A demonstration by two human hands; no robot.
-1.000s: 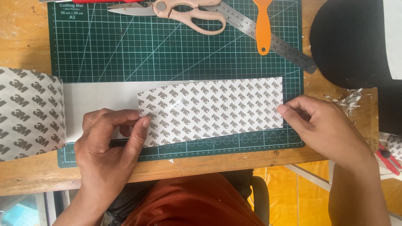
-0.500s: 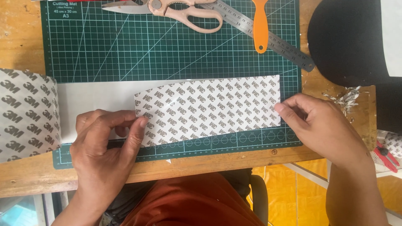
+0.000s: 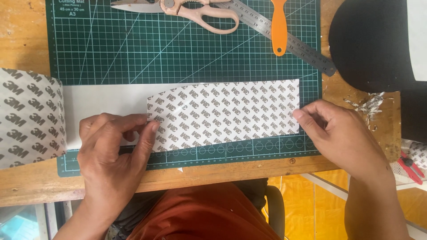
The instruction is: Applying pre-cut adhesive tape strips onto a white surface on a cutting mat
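In the head view, the patterned white rectangular adhesive sheet is lying lengthwise across the frame's middle on the green cutting mat. The left hand is pinching its left edge; the right hand is pressing fingertips on its right edge.

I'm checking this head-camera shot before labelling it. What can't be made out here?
- Head view: the left hand covers the near-left corner of the white sheet with printed patterned backing.
- The pink-handled scissors have their blades cut by the top edge.
- The large black round object runs off the right edge.
- Fingertips of the right hand hide the sheet's right edge beneath.
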